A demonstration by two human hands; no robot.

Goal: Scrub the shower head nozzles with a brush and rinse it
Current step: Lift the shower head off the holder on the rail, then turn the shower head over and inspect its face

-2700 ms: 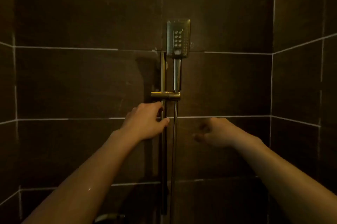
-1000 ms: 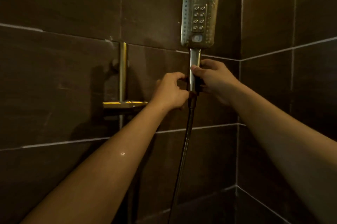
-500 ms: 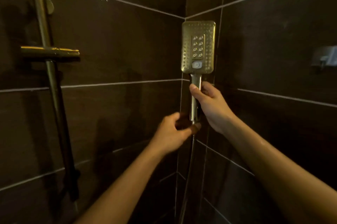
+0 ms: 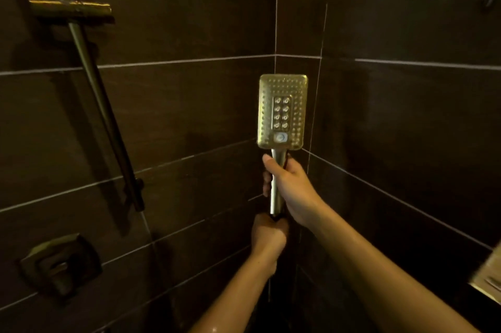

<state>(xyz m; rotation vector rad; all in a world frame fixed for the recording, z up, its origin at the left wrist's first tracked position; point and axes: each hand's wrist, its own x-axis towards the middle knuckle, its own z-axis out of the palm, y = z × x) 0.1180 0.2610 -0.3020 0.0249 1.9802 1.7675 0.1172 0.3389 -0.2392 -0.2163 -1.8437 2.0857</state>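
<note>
Right hand (image 4: 291, 186) is wrapped around the handle of the shower head (image 4: 282, 111), holding it upright — nozzle face toward the camera, just above the knuckles. Left hand (image 4: 268, 235) sits directly below, closed around the handle's base. Off to the left of both hands — the slide rail (image 4: 92, 72) on the dark tiled wall (image 4: 189, 105).
</note>
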